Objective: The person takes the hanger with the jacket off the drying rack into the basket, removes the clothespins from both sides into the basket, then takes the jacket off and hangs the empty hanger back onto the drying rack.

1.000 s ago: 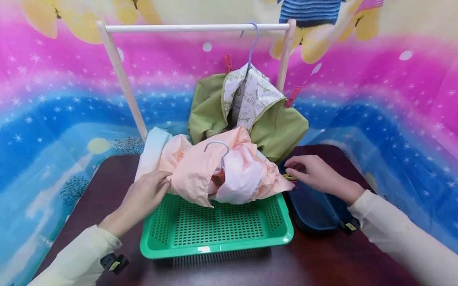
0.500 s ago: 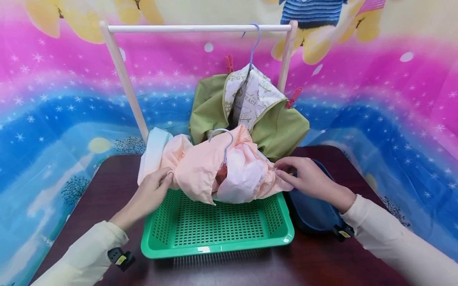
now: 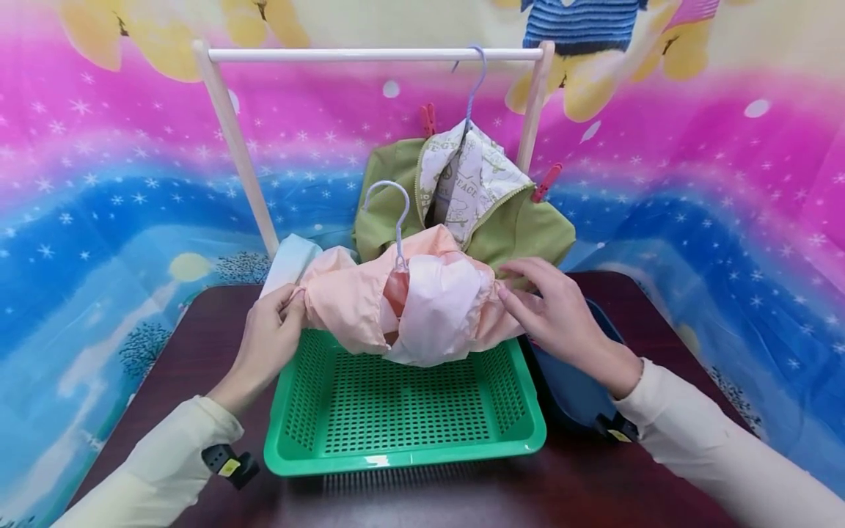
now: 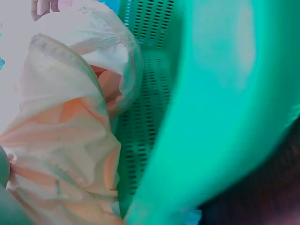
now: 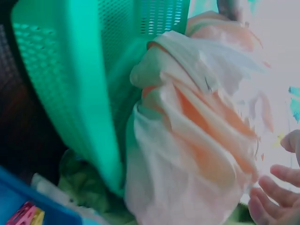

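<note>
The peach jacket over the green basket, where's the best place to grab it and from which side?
Probably by the hanger's hook, which stands clear above the peach jacket; come down from above. The cloth is loose and bunched, so it would slip. The left hand already grips one shoulder edge, and the right hand touches the other, above the green basket.

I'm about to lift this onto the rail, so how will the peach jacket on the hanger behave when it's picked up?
The peach jacket looks thin and crumpled, so it will probably sag and fold rather than hold shape. It seems light: left hand holds one edge by a pinch. Its hanger hook stands free above, so the garment may swing or slide along it; right hand steadies the other side.
</note>
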Tool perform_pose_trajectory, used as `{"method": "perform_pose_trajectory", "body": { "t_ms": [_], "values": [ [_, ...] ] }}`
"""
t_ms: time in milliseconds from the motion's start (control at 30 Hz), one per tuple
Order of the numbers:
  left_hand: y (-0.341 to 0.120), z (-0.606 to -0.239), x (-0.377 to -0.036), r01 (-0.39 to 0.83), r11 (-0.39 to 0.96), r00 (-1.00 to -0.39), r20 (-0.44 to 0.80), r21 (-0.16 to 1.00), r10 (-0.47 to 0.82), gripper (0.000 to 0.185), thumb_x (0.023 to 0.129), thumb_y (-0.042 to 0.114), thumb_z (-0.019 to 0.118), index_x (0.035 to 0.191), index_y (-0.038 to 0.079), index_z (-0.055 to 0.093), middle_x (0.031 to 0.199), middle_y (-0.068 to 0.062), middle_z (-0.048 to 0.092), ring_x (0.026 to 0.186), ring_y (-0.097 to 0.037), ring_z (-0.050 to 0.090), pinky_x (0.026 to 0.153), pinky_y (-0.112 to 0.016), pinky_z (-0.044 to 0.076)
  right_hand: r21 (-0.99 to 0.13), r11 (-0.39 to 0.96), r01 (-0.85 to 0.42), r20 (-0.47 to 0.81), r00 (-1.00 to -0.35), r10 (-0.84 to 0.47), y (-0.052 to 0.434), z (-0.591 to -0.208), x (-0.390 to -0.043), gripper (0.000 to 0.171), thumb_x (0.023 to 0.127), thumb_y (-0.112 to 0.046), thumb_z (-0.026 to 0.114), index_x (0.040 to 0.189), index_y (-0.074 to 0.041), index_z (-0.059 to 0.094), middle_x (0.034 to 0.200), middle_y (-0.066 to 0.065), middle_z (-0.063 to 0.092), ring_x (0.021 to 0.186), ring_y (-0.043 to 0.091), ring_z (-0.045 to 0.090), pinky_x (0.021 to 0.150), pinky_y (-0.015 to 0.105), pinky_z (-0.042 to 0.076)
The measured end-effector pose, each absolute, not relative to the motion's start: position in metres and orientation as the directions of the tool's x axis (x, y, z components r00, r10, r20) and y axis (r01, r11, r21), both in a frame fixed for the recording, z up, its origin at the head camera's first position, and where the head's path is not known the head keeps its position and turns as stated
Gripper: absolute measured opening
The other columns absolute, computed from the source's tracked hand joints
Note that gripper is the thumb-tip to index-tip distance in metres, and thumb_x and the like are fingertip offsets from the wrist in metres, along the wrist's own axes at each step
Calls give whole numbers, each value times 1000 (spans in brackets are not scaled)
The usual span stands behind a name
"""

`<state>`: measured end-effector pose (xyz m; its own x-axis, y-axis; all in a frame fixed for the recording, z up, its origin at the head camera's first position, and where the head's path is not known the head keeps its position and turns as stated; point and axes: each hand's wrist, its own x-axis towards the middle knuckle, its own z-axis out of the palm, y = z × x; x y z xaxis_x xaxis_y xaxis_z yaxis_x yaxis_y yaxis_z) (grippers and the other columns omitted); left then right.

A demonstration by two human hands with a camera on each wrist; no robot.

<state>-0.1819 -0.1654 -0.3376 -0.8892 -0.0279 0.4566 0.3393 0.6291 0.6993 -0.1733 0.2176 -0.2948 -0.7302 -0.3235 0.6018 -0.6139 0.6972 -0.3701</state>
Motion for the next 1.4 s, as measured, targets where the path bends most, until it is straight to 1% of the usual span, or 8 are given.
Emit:
{"method": "perform_pose_trajectory", "body": {
  "t_ms": [200,400,533,633,767,867,1167,1400],
  "values": [
    [-163,-333,-184,321,624,-884,462,713,-74,33,107,21,47,81,7,60,60,-2,46,55,-12,40,53,-27,35,-334,741,-582,648,-713,-268,191,-289,-176,42,90,-21,77,127,-3,65,124,20,59,116,36,52,98,56,41],
    [-157,-326,-180,326,618,-879,469,715,-79,34,108,22,47,80,7,58,59,-1,39,53,-13,36,51,-28,33,-290,815,-502,624,-745,-237,163,-290,-179,69,80,-49,81,135,-12,61,130,18,54,114,37,49,93,55,39],
    [-153,-322,-178,339,609,-876,477,717,-73,33,108,23,47,80,7,58,59,0,37,52,-12,34,50,-28,32,-299,836,-461,630,-753,-190,149,-291,-188,70,78,-57,79,130,-13,64,124,15,59,111,35,51,87,51,39],
    [-152,-319,-176,340,608,-870,485,717,-85,32,108,22,48,83,6,61,61,-3,43,54,-12,37,51,-27,33,-299,841,-450,638,-750,-174,144,-290,-194,58,80,-48,80,123,-11,68,115,13,63,105,35,55,83,49,40],
    [-155,-316,-174,331,617,-860,497,714,-113,29,107,21,50,88,6,67,66,-8,55,61,-11,44,55,-24,36,-290,845,-449,644,-745,-174,149,-289,-199,34,84,-24,78,114,-9,72,110,12,68,102,34,59,85,52,44],
    [-161,-315,-175,325,627,-854,504,708,-128,29,107,21,51,88,6,68,66,-7,55,61,-12,45,55,-24,36,-291,836,-465,656,-733,-180,159,-290,-201,27,84,-11,74,111,-8,73,110,12,70,103,35,61,87,53,47],
    [-171,-309,-176,342,615,-818,547,711,-177,31,106,21,51,86,3,66,65,-6,51,61,-13,41,56,-26,33,-371,807,-459,652,-747,-125,198,-290,-202,27,88,2,63,111,-7,74,113,14,72,106,34,63,90,53,50],
    [-177,-305,-175,363,600,-799,569,713,-193,34,106,19,53,78,1,59,60,0,41,59,-11,35,54,-28,28,-428,801,-419,610,-788,-86,219,-285,-202,33,89,4,56,114,-7,75,108,16,76,89,36,71,74,51,52]
  ]
}}
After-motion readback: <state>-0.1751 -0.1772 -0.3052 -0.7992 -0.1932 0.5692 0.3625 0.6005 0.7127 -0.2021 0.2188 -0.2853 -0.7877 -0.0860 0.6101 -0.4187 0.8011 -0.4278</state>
